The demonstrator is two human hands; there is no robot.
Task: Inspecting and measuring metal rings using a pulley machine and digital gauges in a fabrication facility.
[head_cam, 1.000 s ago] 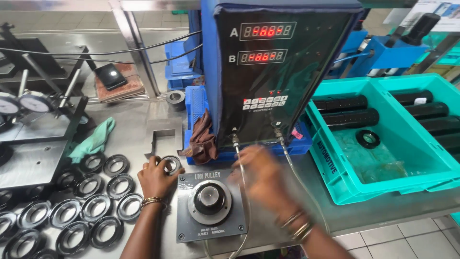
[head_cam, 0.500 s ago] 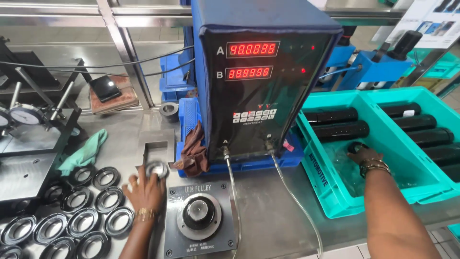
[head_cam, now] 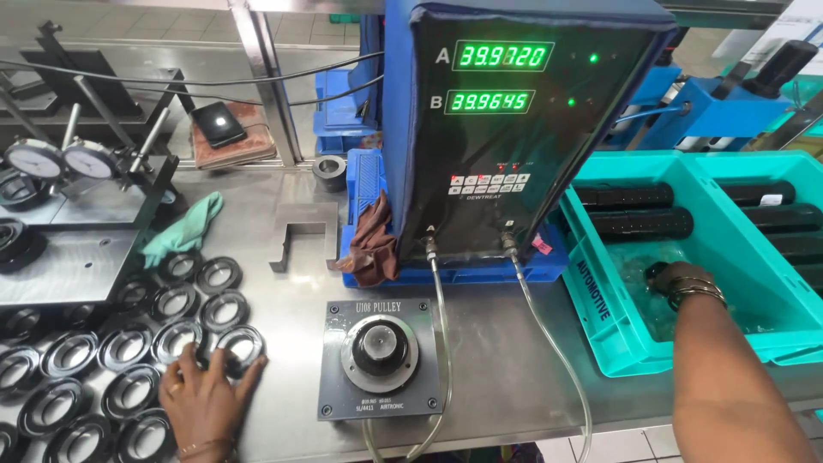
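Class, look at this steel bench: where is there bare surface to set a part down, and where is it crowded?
Free: the steel between the gauge plate and the teal crate, crossed only by a hose, and the patch around the U-shaped bracket. Crowded: the black rings under the left hand; the right hand fills the crate's near corner.

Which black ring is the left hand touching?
The black ring at the right end of the cluster, nearest the grey gauge block; the left hand fingers rest on it.
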